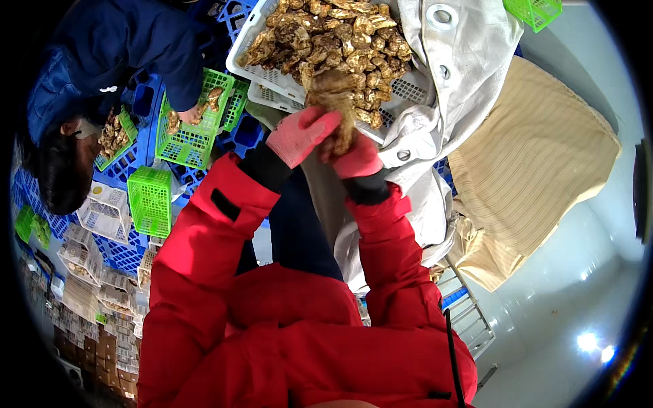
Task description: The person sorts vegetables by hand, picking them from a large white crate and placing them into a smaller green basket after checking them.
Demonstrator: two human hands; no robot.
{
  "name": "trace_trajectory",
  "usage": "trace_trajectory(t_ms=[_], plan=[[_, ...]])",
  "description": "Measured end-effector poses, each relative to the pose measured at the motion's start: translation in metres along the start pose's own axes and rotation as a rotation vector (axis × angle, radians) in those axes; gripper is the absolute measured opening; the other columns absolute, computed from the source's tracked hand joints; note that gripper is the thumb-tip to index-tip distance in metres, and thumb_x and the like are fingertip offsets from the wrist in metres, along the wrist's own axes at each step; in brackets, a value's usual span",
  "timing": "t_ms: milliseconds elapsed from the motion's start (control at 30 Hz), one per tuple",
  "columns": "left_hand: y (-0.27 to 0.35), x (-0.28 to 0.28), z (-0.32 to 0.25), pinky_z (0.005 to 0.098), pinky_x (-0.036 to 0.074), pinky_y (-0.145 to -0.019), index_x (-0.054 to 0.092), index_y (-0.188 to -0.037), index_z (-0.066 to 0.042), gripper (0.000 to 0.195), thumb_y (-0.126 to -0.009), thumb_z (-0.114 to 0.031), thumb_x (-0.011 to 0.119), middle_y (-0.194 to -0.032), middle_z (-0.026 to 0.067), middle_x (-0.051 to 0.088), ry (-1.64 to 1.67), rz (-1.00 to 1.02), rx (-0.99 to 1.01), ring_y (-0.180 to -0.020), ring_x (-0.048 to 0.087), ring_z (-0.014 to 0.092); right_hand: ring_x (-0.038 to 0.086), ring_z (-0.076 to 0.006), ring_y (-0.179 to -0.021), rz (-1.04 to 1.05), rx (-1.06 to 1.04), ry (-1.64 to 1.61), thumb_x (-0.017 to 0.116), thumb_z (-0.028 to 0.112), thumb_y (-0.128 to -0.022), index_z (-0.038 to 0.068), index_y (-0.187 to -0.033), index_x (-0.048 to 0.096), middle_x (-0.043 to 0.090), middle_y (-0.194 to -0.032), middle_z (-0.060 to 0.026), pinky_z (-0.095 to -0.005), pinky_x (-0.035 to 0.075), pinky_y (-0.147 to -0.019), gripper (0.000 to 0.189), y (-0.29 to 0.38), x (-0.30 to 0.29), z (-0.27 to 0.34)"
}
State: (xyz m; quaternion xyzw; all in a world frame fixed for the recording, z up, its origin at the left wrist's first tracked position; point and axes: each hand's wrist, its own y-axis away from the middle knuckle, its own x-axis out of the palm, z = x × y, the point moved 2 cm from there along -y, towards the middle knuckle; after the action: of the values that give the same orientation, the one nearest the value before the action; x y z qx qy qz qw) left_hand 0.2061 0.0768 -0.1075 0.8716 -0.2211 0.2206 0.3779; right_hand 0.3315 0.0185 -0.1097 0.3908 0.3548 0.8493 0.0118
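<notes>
My left hand, in a pink knitted glove, holds a brown mushroom between thumb and fingers; its upper part is blurred. My right hand, gloved alike, is closed around a mushroom stem just to the right. Whether both hands hold one mushroom or two, I cannot tell. Beyond them a heap of brown and cream mushrooms lies in a white plastic crate. A second white crate shows beneath its near edge.
A co-worker in a dark blue jacket reaches into a green basket with mushrooms at left. Another green basket stands nearer, on blue plastic pallets. Grey sheeting with eyelets drapes beside the crate; striped beige fabric lies farther right.
</notes>
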Motion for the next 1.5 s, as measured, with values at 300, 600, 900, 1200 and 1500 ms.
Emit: trace_trajectory(t_ms=[300,600,900,1200,1500], plan=[[0.065,-0.090,0.030,0.0299,0.047,-0.073,0.049,-0.102,0.005,0.033,-0.082,-0.021,0.053,-0.091,0.0145,0.058,0.294,-0.292,-0.181,-0.079,0.059,0.022,0.054,-0.0133,-0.063,-0.369,-0.125,0.449,0.047,0.023,-0.086,-0.004,-0.099,0.054,0.058,-0.078,-0.0073,-0.0229,0.043,-0.058,0.031,-0.002,-0.051,0.010],[0.091,-0.205,0.091,0.0320,0.048,-0.072,0.048,-0.103,0.004,0.028,-0.082,-0.014,0.053,-0.089,0.0134,0.057,0.412,-0.328,-0.174,-0.081,0.058,0.023,0.055,-0.0149,-0.068,-0.868,-0.141,1.452,0.058,0.023,-0.071,0.005,-0.103,0.054,0.060,-0.079,-0.0055,-0.0270,0.042,-0.063,0.037,-0.062,-0.244,0.072],[0.124,-0.268,0.138,0.0335,0.047,-0.072,0.048,-0.107,0.001,0.032,-0.080,-0.013,0.057,-0.096,0.0134,0.057,0.298,-0.514,-0.183,-0.083,0.057,0.023,0.057,-0.0241,-0.084,-0.815,0.073,1.682,0.054,0.032,-0.069,0.018,-0.102,0.057,0.061,-0.092,-0.0086,-0.0319,0.044,-0.073,0.036,-0.054,-0.195,0.085],[0.111,-0.234,0.116,0.0330,0.047,-0.074,0.046,-0.108,0.003,0.037,-0.077,-0.012,0.060,-0.098,0.0117,0.055,0.317,-0.383,-0.195,-0.086,0.057,0.022,0.048,-0.0275,-0.105,-0.744,0.631,2.028,0.055,0.050,-0.063,0.014,-0.120,0.043,0.053,-0.109,-0.0137,-0.0342,0.035,-0.091,0.068,-0.036,-0.200,0.034],[0.069,-0.160,0.056,0.0304,0.042,-0.081,0.041,-0.116,0.000,0.047,-0.075,-0.015,0.059,-0.103,0.0104,0.053,0.274,-0.146,-0.054,-0.093,0.053,0.020,0.054,-0.0268,-0.094,-0.779,0.363,1.862,0.062,0.034,-0.061,0.010,-0.114,0.048,0.057,-0.101,-0.0125,-0.0329,0.041,-0.083,0.059,-0.028,-0.168,0.047]])
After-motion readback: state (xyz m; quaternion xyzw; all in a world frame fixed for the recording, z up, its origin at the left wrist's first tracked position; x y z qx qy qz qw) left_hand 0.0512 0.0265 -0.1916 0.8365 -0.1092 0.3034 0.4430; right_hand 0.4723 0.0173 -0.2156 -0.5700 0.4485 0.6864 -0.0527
